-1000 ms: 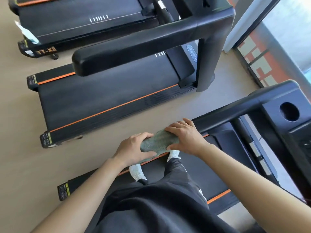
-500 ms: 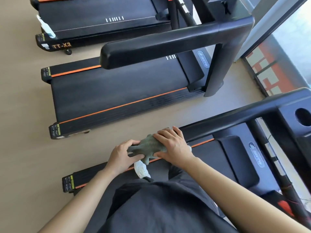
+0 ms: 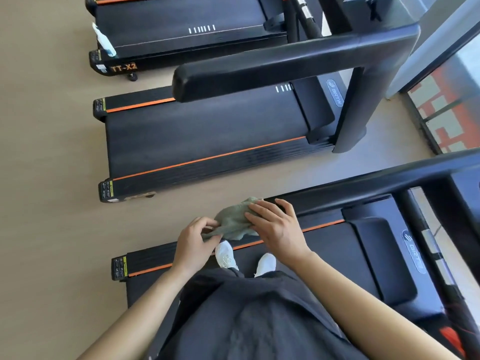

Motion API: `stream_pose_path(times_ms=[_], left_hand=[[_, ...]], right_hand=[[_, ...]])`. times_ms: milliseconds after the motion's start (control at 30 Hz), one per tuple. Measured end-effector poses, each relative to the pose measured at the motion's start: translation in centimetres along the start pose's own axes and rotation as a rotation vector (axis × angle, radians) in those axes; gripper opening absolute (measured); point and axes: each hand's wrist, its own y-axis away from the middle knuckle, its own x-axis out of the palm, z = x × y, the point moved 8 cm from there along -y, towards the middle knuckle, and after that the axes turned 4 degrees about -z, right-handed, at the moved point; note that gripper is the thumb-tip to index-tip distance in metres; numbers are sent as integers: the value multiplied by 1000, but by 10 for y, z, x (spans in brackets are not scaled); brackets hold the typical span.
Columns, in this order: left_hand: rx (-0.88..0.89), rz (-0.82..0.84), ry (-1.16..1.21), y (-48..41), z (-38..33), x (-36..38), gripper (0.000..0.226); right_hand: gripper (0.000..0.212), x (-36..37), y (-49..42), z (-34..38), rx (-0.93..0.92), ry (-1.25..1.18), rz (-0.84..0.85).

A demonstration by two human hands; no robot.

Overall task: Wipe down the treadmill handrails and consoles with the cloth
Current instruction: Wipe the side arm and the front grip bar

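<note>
**Cloth** [image 3: 235, 222]. Grey-green and crumpled. It is bunched over the free end of the near treadmill's handrail [image 3: 363, 187], at the centre of the view.

**Handrail.** Black and padded. Its long axis runs from the covered free end up and to the right, toward the console [image 3: 465, 193] at the right edge of the view. All of its visible length beyond the cloth lies to the right of both hands.

**Left hand** [image 3: 193, 241]. Thumb and fingertips are closed in a pinch on the cloth's lower-left corner, which trails off the rail end. The hand sits just beyond the rail end, on the side away from the console.

**Right hand** [image 3: 276, 227]. The fingers are extended and slightly spread, laid flat over the cloth's right half and pressing it onto the rail. As far as shows, they are not curled round it. The fingertips point up and left across the rail. This hand is the nearer to the uncovered length.

**Governing relation (judgement).** The cloth lies under the right hand's fingers and just right of the left hand, and the unwiped rail leads away rightward. A wiping stroke would likely follow that axis toward the console, led by the right hand. The left hand would have to let go of the corner or trail along.

**Other.**
- White shoes [image 3: 226, 255] stand on the belt below the hands.
- A neighbouring treadmill [image 3: 207, 136] stands parallel across a strip of floor [image 3: 52, 178].
</note>
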Motion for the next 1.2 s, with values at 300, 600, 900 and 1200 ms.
stream_pose_path(times_ms=[300, 600, 900, 1200], left_hand=[[173, -30, -138, -6, -79, 10, 11], [283, 35, -99, -19, -175, 88, 7], [644, 236, -171, -49, -294, 153, 20], [881, 387, -547, -58, -270, 170, 43]], right_hand=[[8, -43, 26, -60, 273, -93, -123], [14, -72, 109, -128, 1165, -559, -178], [17, -119, 168, -169, 1323, -416, -463], [43, -46, 146, -159, 1318, -976, -373]])
